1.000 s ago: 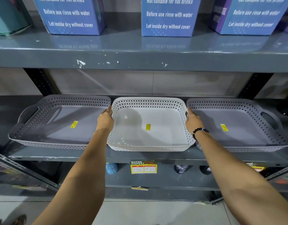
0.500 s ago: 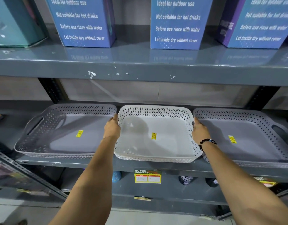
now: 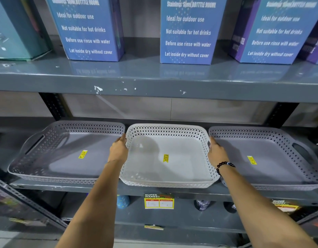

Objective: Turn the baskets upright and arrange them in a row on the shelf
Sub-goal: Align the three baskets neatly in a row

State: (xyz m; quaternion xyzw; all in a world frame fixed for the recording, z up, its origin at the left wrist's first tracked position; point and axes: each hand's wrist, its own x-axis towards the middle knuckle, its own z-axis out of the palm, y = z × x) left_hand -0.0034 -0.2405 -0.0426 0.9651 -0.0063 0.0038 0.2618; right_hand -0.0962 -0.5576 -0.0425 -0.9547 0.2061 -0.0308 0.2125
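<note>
Three shallow perforated baskets stand upright side by side on the grey middle shelf. The white basket is in the centre, a grey basket to its left and another grey basket to its right. Each has a yellow sticker on its floor. My left hand grips the white basket's left side and my right hand, with a dark bead bracelet at the wrist, grips its right side. The white basket's front edge overhangs the shelf lip slightly.
The upper shelf sits close above, carrying several blue bottle boxes and a teal box. A yellow price tag hangs under the middle shelf. Small dark items lie on the lower shelf. Slanted metal braces flank both lower corners.
My view has tilted upward, so more of the boxes on the upper shelf shows. Both hands stay on the sides of the white basket, which sits in the same spot.
</note>
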